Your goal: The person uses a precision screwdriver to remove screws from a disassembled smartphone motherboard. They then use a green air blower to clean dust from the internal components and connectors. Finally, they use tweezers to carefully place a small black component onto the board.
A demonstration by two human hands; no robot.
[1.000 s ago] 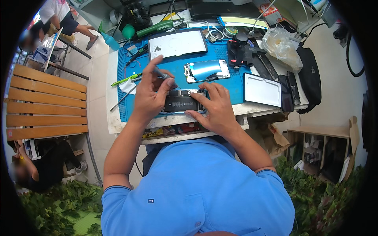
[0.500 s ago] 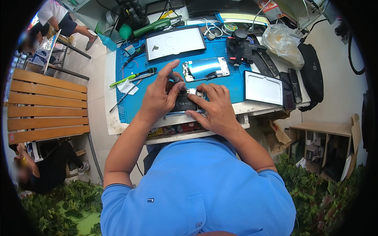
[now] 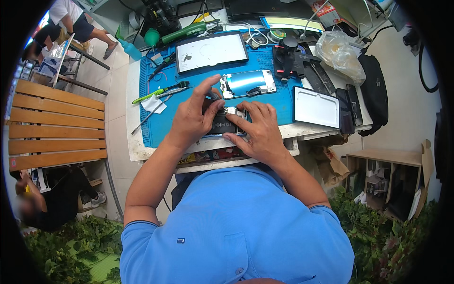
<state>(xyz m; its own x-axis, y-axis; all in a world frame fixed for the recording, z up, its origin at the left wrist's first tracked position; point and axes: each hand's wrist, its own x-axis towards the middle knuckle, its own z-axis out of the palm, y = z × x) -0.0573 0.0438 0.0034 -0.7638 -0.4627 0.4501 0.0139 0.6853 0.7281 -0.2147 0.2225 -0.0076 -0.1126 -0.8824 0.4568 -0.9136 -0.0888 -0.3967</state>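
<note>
An opened smartphone [image 3: 221, 125] lies on the blue work mat [image 3: 163, 120] close to the front edge, its dark battery and metal parts exposed. My right hand [image 3: 263, 131] is closed on it, with the thumb at the near edge and fingertips over its upper parts. In my left hand [image 3: 193, 116], thumb and fingers pinch a small grey screwdriver [image 3: 214, 96] above the phone's upper left part. Its tip is hidden by my fingers. Just beyond lies a detached phone screen [image 3: 248, 84], with its metallic blue back up.
Behind the screen stands a white tray [image 3: 213, 53] holding small dark bits. A smaller white tray [image 3: 316, 108] sits right. Tweezers and a green-handled tool [image 3: 156, 95] lie left, beside a white wipe [image 3: 153, 104]. A black clamp-like device [image 3: 286, 59] stands far right. Two people are at left.
My left hand has shifted very slightly, its raised index finger a little to the right. The right hand and phone stay in place.
</note>
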